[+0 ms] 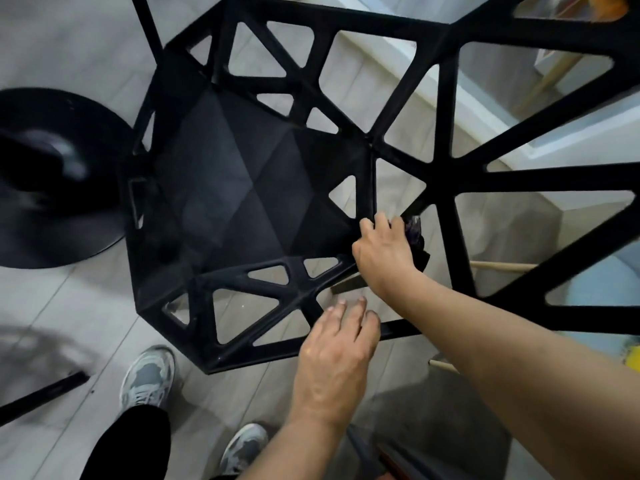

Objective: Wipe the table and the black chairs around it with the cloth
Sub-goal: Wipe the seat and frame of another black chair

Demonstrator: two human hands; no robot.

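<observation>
A black chair [242,181] with a faceted seat and an open lattice of triangular holes fills the middle of the head view, seen from above. My right hand [384,252] is shut on a dark cloth [415,233] and presses it against the rear right corner of the seat, where the seat meets the backrest lattice. My left hand [337,355] rests flat with fingers spread on the chair's side frame, holding nothing. The table top is not in view.
A round black pedestal base [52,181] stands on the grey floor at the left. My two grey shoes [149,379] are by the chair's near edge. A white unit [485,109] and light wooden legs [502,266] lie to the right.
</observation>
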